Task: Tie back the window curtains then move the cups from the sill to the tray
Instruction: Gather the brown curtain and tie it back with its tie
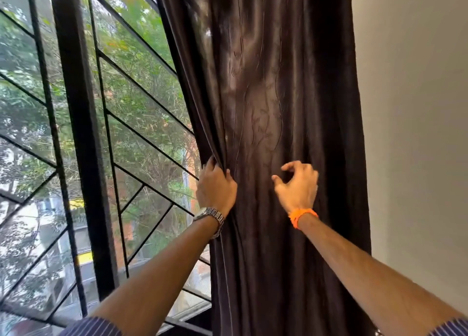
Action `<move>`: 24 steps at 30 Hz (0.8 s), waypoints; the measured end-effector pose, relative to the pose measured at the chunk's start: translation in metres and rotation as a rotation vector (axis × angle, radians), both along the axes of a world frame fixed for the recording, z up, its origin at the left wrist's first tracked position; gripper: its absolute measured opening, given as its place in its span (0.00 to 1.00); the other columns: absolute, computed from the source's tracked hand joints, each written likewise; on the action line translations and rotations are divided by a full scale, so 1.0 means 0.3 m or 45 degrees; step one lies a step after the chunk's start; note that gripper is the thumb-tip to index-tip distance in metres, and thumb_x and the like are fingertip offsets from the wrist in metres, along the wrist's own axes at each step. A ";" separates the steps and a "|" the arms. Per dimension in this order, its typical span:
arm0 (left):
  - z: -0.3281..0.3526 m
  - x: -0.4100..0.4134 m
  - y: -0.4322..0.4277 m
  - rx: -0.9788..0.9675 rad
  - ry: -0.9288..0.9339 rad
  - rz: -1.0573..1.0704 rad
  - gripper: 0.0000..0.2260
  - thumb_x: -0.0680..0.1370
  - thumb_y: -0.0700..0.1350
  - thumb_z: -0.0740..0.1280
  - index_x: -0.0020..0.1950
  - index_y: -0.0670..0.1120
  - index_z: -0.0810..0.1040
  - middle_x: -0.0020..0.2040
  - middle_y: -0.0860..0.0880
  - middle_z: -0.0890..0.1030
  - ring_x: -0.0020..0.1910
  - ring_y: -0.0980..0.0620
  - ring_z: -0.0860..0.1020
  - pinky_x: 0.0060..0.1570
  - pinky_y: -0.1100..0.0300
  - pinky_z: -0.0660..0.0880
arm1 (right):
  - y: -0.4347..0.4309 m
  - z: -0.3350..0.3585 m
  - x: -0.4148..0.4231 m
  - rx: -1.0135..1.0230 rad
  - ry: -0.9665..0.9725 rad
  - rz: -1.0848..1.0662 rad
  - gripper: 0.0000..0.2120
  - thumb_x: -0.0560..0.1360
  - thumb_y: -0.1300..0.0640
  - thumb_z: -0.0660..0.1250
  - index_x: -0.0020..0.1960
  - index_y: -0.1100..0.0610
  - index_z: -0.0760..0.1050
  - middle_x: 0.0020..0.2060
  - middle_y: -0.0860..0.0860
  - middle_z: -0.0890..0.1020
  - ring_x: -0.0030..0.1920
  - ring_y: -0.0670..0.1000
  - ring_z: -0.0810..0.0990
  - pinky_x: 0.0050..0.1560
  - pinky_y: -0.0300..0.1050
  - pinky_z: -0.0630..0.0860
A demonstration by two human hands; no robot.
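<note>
A dark brown curtain [273, 87] hangs gathered at the right side of the window, its folds bunched toward the middle. My left hand [215, 188], with a metal watch on the wrist, grips the curtain's left edge and pinches the folds. My right hand [297, 183], with an orange band on the wrist, hovers just in front of the curtain's middle, fingers curled and apart, holding nothing. No cups, sill or tray are in view.
A black window frame post [81, 133] and a slanted metal grille [141, 138] stand left of the curtain, with trees and buildings outside. A plain white wall [415, 133] lies right of the curtain.
</note>
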State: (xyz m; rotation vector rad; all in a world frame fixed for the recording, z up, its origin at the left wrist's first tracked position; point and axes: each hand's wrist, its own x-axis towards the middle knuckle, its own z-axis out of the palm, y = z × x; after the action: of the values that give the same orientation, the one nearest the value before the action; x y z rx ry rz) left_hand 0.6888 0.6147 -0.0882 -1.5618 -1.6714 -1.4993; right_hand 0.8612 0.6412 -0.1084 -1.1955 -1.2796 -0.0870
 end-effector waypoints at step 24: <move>0.230 -0.021 -0.017 0.120 -0.230 -0.062 0.33 0.74 0.39 0.62 0.77 0.46 0.54 0.34 0.53 0.75 0.29 0.52 0.72 0.28 0.63 0.66 | -0.025 0.239 -0.059 -0.163 0.041 0.302 0.19 0.68 0.60 0.66 0.58 0.56 0.76 0.53 0.58 0.82 0.55 0.63 0.79 0.56 0.50 0.75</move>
State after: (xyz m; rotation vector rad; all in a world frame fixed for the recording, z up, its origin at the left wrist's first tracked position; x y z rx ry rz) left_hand 0.6826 0.6096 -0.0192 -1.4655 -1.6410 -1.7639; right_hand 0.8434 0.6338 -0.0368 -1.1391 -1.4062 0.1891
